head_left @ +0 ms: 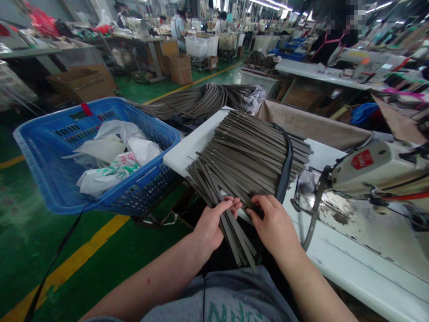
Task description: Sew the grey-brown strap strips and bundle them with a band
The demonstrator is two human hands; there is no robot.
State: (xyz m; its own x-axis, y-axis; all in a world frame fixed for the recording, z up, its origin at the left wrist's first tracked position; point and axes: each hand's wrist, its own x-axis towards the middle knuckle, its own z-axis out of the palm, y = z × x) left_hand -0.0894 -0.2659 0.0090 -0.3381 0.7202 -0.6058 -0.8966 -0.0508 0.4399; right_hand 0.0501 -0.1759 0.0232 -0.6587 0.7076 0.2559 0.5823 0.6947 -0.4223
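Note:
Many flat grey-brown straps (254,147) lie side by side across the end of the white sewing table, with a dark band (286,165) draped over them. My left hand (214,221) is closed around a small bundle of straps (236,237), whose near ends hang past the table edge above my lap. To its right, my right hand (273,221) has its thumb and fingers pinched at the near edge of the strap pile. What lies between those fingertips is mostly hidden, though it appears to be a strap end.
A blue plastic basket (36,147) holding white plastic bags (110,172) stands left of the table. On the right is a sewing machine (382,170) with a strap hanging by it. Behind the table lies a large heap of long straps (201,100). Other people are further back.

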